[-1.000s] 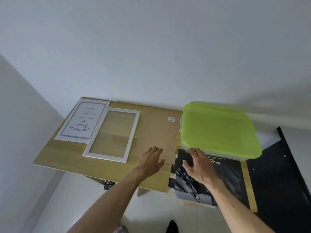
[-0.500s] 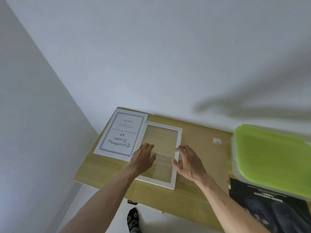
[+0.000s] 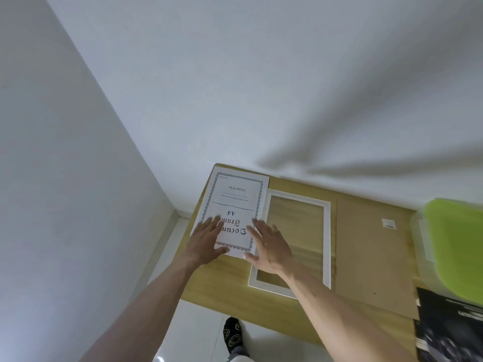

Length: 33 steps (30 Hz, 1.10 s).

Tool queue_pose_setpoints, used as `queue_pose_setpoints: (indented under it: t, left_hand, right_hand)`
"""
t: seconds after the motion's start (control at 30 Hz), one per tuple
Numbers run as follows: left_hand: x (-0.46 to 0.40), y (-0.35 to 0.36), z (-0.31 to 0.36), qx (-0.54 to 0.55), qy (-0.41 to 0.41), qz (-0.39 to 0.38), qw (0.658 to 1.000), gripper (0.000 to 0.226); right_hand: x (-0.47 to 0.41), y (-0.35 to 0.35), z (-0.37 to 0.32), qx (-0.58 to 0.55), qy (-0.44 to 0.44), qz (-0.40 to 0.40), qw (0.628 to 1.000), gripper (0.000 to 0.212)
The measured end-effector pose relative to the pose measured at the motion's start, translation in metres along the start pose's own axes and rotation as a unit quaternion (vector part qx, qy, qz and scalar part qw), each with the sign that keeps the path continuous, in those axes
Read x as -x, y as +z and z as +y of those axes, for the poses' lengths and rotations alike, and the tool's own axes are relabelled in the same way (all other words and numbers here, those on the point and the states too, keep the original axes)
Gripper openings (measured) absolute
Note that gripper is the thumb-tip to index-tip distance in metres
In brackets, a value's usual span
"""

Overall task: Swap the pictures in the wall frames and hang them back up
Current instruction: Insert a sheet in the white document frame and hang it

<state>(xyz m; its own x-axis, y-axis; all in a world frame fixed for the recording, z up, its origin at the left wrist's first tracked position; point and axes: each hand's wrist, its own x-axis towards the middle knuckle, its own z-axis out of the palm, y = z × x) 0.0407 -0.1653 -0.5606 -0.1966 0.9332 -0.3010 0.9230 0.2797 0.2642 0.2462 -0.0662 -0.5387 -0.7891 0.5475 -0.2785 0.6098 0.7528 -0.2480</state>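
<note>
A white document sheet [image 3: 236, 202] with a blue ornate border and the words "Document Frame A4" lies at the table's far left corner. My left hand [image 3: 206, 240] rests flat on its near left part, fingers spread. My right hand [image 3: 269, 246] lies flat across the sheet's right edge and the left rail of the white picture frame [image 3: 326, 239]. That empty glazed frame lies flat beside the sheet. A brown backing board [image 3: 373, 257] lies to its right. A dark poster [image 3: 449, 327] shows at the lower right.
The wooden table [image 3: 277, 312] stands in a corner between two white walls. A clear box with a lime green lid [image 3: 457, 246] sits at the right edge. A foot in a black slipper [image 3: 232, 335] stands on the floor below the table's front edge.
Both hands moved left, from the poster and board, over the white frame, onto the document sheet. My view swung left as well.
</note>
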Motion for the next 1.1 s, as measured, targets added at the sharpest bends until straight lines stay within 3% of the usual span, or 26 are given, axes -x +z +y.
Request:
queue_pose_setpoints:
  t: [0.13, 0.23, 0.47, 0.6, 0.77, 0.9, 1.0, 1.1]
  left_hand:
    - [0.004, 0.007, -0.016, -0.02, 0.0, -0.033, 0.999, 0.085]
    - [0.006, 0.013, -0.021, 0.003, -0.01, -0.018, 1.0, 0.08]
    - [0.008, 0.012, -0.024, 0.069, -0.008, 0.046, 0.996, 0.057]
    - [0.009, -0.001, -0.029, 0.097, -0.01, 0.049, 0.994, 0.052]
    - [0.013, -0.027, -0.03, 0.134, -0.012, 0.083, 0.987, 0.049]
    - [0.014, -0.048, -0.029, 0.173, 0.007, 0.107, 0.979, 0.096]
    - [0.016, -0.077, -0.021, 0.227, 0.018, 0.117, 0.967, 0.08]
    - [0.016, -0.111, -0.012, 0.256, 0.065, 0.203, 0.943, 0.065]
  right_hand:
    - [-0.016, 0.014, -0.02, 0.042, 0.009, -0.059, 0.997, 0.086]
    - [-0.023, 0.024, -0.026, 0.059, 0.012, -0.082, 0.995, 0.089]
    - [-0.028, 0.028, -0.025, 0.048, -0.005, -0.043, 0.998, 0.083]
    - [-0.026, 0.028, -0.028, 0.03, -0.032, 0.034, 0.998, 0.066]
    - [-0.027, 0.012, -0.028, 0.007, -0.069, 0.152, 0.986, 0.073]
    - [-0.03, -0.022, -0.026, -0.036, -0.078, 0.239, 0.967, 0.066]
    - [-0.031, -0.055, -0.024, -0.107, -0.053, 0.305, 0.945, 0.037]
    - [-0.033, -0.088, -0.02, -0.135, -0.033, 0.374, 0.917, 0.017]
